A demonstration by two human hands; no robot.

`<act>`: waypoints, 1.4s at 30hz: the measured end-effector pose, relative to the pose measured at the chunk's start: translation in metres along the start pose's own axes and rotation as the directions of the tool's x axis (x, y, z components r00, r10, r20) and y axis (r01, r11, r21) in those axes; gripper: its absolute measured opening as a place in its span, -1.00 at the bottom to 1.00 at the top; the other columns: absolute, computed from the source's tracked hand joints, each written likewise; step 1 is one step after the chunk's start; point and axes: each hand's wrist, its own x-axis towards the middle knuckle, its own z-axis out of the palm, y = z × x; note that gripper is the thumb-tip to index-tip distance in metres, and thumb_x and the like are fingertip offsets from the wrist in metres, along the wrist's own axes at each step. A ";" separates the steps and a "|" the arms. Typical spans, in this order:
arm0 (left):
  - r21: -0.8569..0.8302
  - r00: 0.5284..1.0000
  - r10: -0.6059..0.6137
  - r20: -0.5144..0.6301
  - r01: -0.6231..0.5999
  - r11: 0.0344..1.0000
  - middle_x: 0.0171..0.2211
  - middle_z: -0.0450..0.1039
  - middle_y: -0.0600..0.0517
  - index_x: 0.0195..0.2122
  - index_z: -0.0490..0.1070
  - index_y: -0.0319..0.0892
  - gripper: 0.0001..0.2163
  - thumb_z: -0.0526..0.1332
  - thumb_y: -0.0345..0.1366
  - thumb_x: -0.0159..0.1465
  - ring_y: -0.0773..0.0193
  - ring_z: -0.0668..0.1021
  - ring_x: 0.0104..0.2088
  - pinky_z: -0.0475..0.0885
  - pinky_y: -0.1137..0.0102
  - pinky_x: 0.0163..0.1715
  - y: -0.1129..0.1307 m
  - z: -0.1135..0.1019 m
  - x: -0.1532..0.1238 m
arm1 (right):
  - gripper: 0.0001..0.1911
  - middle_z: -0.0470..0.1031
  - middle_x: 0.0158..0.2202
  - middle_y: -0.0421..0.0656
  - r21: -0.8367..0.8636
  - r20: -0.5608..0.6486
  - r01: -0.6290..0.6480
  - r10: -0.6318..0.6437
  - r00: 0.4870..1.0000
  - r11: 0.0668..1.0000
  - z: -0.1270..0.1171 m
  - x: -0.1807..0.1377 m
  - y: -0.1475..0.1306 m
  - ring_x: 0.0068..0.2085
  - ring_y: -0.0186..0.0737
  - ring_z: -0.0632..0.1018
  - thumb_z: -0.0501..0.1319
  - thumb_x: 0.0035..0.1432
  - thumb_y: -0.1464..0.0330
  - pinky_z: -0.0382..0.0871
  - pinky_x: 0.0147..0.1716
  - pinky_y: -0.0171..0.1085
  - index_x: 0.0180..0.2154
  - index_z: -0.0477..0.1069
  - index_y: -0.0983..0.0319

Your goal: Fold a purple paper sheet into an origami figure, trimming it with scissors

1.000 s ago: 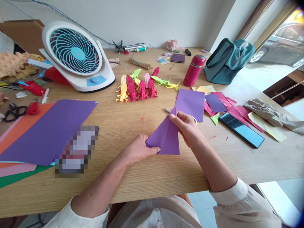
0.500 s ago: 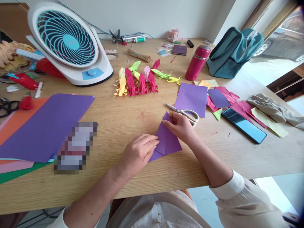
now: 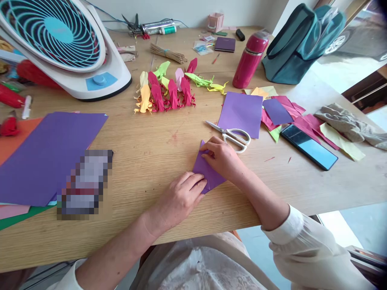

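Note:
A folded purple paper (image 3: 203,169) lies flat on the wooden table (image 3: 169,225) in front of me. My left hand (image 3: 181,195) presses its lower left part with the fingers stretched out flat. My right hand (image 3: 222,157) lies over its upper right part, fingertips pressing near the top point. Both hands hide much of the paper. White-handled scissors (image 3: 234,136) lie just beyond my right hand.
Large purple sheets (image 3: 45,155) lie at the left, a purple square (image 3: 242,112) and coloured scraps (image 3: 287,117) at the right. Folded paper figures (image 3: 169,90) stand mid-table. A fan (image 3: 60,44), red bottle (image 3: 249,60), teal bag (image 3: 299,40) and phone (image 3: 308,146) surround them.
The purple paper was held up off the table a second ago; now it lies flat. My left hand moved onto it, and both hands press it down.

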 end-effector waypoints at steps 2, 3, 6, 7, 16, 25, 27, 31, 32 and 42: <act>0.006 0.999 -0.025 0.020 0.025 1.000 0.00 0.49 -0.14 0.06 0.41 -0.29 -0.74 0.18 -0.42 0.35 0.07 0.50 -0.02 0.51 0.12 0.01 0.002 0.002 0.001 | -0.80 0.43 -0.25 -0.14 -0.008 0.003 -0.007 0.008 1.000 1.000 0.000 0.001 0.000 -0.35 -0.30 0.45 0.25 0.10 0.59 0.33 -0.29 -0.29 -0.25 0.54 0.25; 0.012 0.999 -0.034 0.025 0.034 0.999 0.01 0.48 -0.14 0.08 0.41 -0.28 -0.73 0.18 -0.42 0.35 0.06 0.50 -0.01 0.50 0.11 0.01 0.004 0.003 0.001 | -0.80 0.43 -0.25 -0.14 -0.013 0.004 -0.009 0.009 1.000 1.000 0.000 0.001 -0.001 -0.35 -0.30 0.44 0.25 0.10 0.59 0.33 -0.29 -0.29 -0.25 0.54 0.25; 0.035 0.999 -0.042 0.025 0.041 0.999 0.01 0.48 -0.14 0.10 0.39 -0.26 -0.71 0.15 -0.43 0.36 0.07 0.50 -0.03 0.49 0.11 0.00 0.008 0.005 0.001 | -0.80 0.44 -0.24 -0.13 -0.025 0.009 -0.018 0.018 1.000 1.000 -0.001 0.001 -0.002 -0.35 -0.30 0.44 0.25 0.10 0.60 0.32 -0.28 -0.29 -0.25 0.54 0.25; 0.045 0.999 -0.040 0.026 0.039 0.998 0.01 0.49 -0.14 0.10 0.40 -0.26 -0.71 0.14 -0.43 0.36 0.07 0.50 -0.03 0.49 0.12 -0.01 0.009 0.005 0.001 | -0.80 0.44 -0.24 -0.13 -0.027 0.011 -0.021 0.021 1.000 0.999 -0.001 0.001 -0.002 -0.35 -0.30 0.44 0.24 0.10 0.60 0.31 -0.28 -0.29 -0.25 0.54 0.26; 0.103 1.000 0.019 -0.012 -0.018 0.995 0.00 0.52 -0.12 0.10 0.42 -0.31 -0.71 0.14 -0.49 0.36 0.11 0.51 -0.04 0.42 0.16 0.02 0.015 0.007 -0.004 | -0.81 0.45 -0.23 -0.13 -0.025 0.012 -0.030 0.030 0.999 0.999 -0.001 0.001 -0.001 -0.34 -0.29 0.44 0.26 0.09 0.59 0.31 -0.28 -0.29 -0.26 0.53 0.25; 0.093 0.997 0.060 -0.040 -0.056 0.994 -0.02 0.56 -0.10 0.06 0.45 -0.29 -0.73 0.09 -0.49 0.39 0.12 0.52 -0.06 0.38 0.15 -0.02 0.018 0.008 -0.010 | -0.80 0.44 -0.24 -0.14 -0.018 -0.002 -0.013 0.013 1.000 1.000 0.001 0.001 0.000 -0.34 -0.29 0.44 0.25 0.08 0.59 0.30 -0.29 -0.30 -0.27 0.51 0.23; 0.088 0.996 0.068 -0.053 -0.063 0.994 -0.01 0.56 -0.10 0.06 0.45 -0.29 -0.72 0.10 -0.51 0.37 0.12 0.52 -0.06 0.38 0.15 -0.02 0.018 0.009 -0.012 | -0.80 0.44 -0.24 -0.14 -0.014 0.002 -0.017 0.017 1.000 1.000 0.000 0.001 0.000 -0.34 -0.29 0.43 0.25 0.08 0.59 0.30 -0.29 -0.30 -0.27 0.51 0.23; 0.054 0.994 0.070 -0.082 -0.066 0.996 0.00 0.56 -0.09 0.04 0.45 -0.27 -0.72 0.11 -0.54 0.35 0.12 0.52 -0.04 0.35 0.15 0.03 0.020 0.008 -0.013 | -0.80 0.43 -0.24 -0.14 -0.010 0.011 -0.024 0.024 1.000 1.000 -0.001 0.001 -0.001 -0.34 -0.29 0.43 0.26 0.08 0.60 0.31 -0.28 -0.29 -0.27 0.51 0.24; 0.035 0.994 0.066 -0.087 -0.063 0.997 0.00 0.55 -0.08 0.03 0.45 -0.26 -0.73 0.11 -0.54 0.35 0.13 0.52 -0.04 0.35 0.15 0.04 0.020 0.007 -0.013 | -0.80 0.43 -0.24 -0.14 -0.008 0.013 -0.024 0.024 1.000 1.000 -0.001 0.001 -0.001 -0.34 -0.28 0.43 0.26 0.08 0.60 0.31 -0.28 -0.29 -0.26 0.51 0.24; 0.057 0.862 -0.496 -0.098 0.503 0.862 -0.13 0.43 -0.11 -0.04 0.35 -0.19 -0.70 0.28 -0.14 0.30 0.02 0.49 -0.09 0.42 0.16 -0.10 0.009 0.000 0.004 | -0.82 0.44 -0.18 -0.05 -0.043 -0.085 0.020 -0.024 0.996 0.999 0.001 -0.001 -0.004 -0.16 -0.13 0.48 0.21 0.20 0.52 0.37 -0.11 -0.20 -0.16 0.49 0.26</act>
